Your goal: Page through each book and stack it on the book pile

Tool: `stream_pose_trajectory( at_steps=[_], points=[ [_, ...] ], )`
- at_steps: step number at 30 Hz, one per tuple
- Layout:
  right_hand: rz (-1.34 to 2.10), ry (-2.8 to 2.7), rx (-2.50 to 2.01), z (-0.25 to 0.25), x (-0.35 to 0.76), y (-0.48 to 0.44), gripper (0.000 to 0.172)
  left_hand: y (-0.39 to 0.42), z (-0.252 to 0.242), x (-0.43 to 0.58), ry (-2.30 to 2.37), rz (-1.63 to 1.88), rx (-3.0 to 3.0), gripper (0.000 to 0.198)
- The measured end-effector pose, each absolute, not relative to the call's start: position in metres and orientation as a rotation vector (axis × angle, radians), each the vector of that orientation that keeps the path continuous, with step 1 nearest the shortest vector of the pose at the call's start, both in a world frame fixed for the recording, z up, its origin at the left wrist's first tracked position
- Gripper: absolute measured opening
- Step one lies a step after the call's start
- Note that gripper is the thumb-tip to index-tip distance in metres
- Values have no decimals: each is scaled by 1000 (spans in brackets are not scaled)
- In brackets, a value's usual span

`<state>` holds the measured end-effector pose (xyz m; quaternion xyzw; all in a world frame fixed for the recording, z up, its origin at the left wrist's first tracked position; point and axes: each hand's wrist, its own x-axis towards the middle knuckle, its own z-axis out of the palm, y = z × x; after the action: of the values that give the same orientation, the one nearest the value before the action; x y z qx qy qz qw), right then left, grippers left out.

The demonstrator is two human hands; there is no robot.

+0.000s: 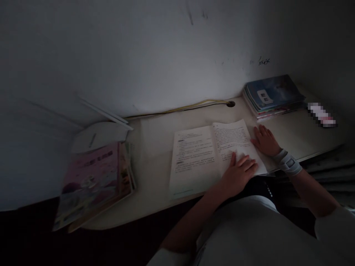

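Observation:
An open book [194, 159] with printed text lies flat near the front edge of the desk. My left hand [240, 171] rests on the lower part of its right page, fingers spread and pointing away from me. Just past the book's right edge, my right hand [266, 140] lies palm down, its fingertips close to the page's side. A grey band with a square face circles my right wrist. Neither hand grips anything.
A stack of books [273, 96] stands at the back right against the wall, beside a pixelated object [321, 115]. Picture books [91, 177] overhang the desk's left end. A yellow cable [194, 104] runs along the wall to a round hole [230, 104] in the desk [152, 162].

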<state>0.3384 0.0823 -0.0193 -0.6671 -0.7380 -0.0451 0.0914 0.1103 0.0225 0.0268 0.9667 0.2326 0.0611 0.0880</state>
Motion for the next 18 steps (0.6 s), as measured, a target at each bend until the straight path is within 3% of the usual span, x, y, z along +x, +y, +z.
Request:
stream_pose_trajectory(
  at_steps=[7, 18],
  points=[
    [-109, -2254, -1909, -14, 333, 92, 64, 25, 22, 101, 580, 201, 2871, 38],
    [163, -2457, -1864, 41, 335, 196, 34, 22, 20, 97, 603, 122, 2989, 43]
  ],
)
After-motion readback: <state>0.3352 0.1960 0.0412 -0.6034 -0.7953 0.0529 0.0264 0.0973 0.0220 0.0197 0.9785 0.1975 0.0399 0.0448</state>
